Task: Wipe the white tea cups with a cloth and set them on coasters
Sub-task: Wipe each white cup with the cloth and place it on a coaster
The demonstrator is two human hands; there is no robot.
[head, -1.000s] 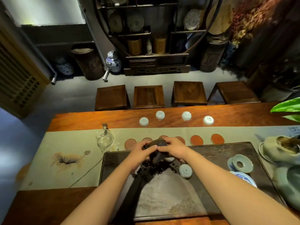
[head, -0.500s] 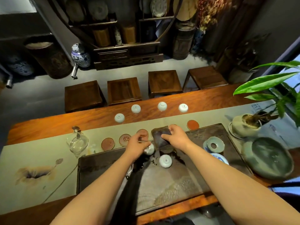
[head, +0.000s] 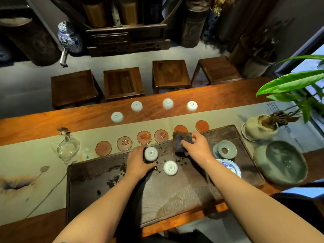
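the left hand [head: 138,163] grips an upturned white cup [head: 151,153] on the dark tray [head: 84,186]. the right hand [head: 196,146] pinches the soft cloth [head: 180,139] beside it. the cup looks light, glazed, fragile; best held round its sides.

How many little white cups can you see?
6. Four sit upside down on the far wood, one stands free on the dark tray, and the left hand holds one. More could be hidden.

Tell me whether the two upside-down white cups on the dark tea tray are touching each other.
Apart. The head view shows the cup in the left hand and the free cup with a strip of dark tea tray visible between them.
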